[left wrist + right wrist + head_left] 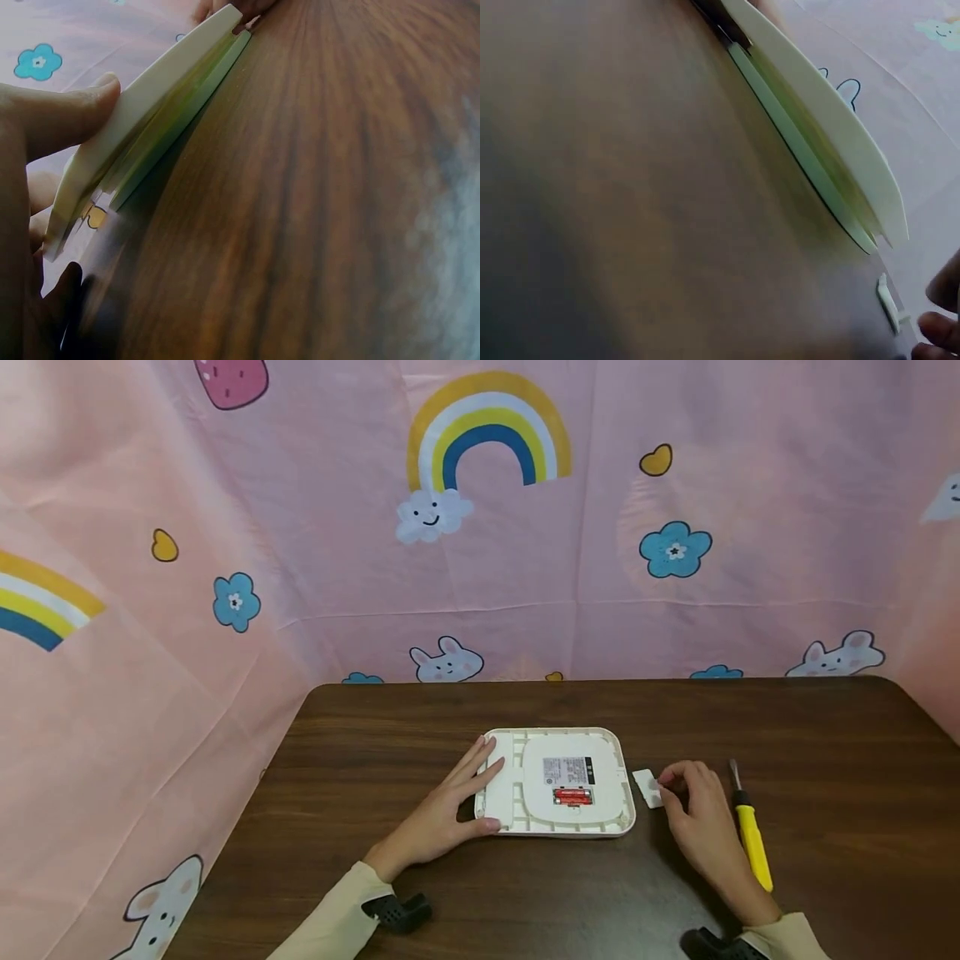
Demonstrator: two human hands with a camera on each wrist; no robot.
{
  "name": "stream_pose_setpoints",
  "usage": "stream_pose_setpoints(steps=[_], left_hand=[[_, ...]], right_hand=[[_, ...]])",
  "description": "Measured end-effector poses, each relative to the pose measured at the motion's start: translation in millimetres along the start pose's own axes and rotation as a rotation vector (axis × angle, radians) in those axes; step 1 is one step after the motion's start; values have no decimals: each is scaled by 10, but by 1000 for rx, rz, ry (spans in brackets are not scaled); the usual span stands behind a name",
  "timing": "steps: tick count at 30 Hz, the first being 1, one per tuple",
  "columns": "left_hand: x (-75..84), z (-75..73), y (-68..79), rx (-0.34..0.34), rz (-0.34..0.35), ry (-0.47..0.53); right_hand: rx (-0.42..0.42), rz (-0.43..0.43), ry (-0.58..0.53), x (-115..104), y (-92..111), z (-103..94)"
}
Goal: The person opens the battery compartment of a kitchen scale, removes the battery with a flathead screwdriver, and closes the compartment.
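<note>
A white kitchen scale (498, 789) lies bottom up on the table, with red batteries (573, 797) showing in its open battery slot. My left hand (442, 814) grips its left end, thumb at the near edge and fingers spread over the far side. In the left wrist view that thumb presses the rim of the scale (176, 64). Just right of the scale is a small white battery cover (647, 788). My right hand (701, 818) pinches the cover's right edge between thumb and fingers. The cover (887, 304) stands close to the table in the right wrist view.
To the right of my right hand lies a screwdriver (753, 847) with a yellow handle, its tip pointing away. The dark wooden table (375, 743) ends at a pink patterned cloth (337, 510) hanging behind and at the sides.
</note>
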State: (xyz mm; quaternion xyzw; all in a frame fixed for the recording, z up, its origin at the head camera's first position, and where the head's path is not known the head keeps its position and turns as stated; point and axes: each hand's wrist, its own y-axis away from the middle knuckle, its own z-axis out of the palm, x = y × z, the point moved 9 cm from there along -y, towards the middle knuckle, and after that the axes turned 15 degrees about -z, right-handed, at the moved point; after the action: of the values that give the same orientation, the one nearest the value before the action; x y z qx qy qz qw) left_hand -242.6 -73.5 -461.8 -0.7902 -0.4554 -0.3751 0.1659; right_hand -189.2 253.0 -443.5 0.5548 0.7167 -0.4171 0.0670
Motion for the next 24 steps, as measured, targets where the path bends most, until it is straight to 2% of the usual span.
stream_pose_setpoints(steps=[4,6,9,11,13,16,18,21,24], left_hand=[[-39,16,-3,12,-1,-4],[-46,22,-4,15,-2,-7],[-48,26,-12,18,-1,-10],[-45,21,-18,18,0,-7],[-49,16,-25,19,3,-9],[-52,4,-28,22,9,-13],[-50,0,-30,25,16,-16],[-42,7,-43,32,36,-32],[-44,1,-47,31,43,-47]], right_hand=[[76,-124,4,-151,189,-129],[130,-203,-5,-247,303,-263],[173,-251,10,-247,473,-521],[129,-241,57,-132,568,-652],[16,-198,92,51,659,-686],[-186,-165,143,256,797,-597],[-258,-154,145,310,864,-539],[-246,-192,152,275,869,-545],[-160,-217,138,210,806,-616]])
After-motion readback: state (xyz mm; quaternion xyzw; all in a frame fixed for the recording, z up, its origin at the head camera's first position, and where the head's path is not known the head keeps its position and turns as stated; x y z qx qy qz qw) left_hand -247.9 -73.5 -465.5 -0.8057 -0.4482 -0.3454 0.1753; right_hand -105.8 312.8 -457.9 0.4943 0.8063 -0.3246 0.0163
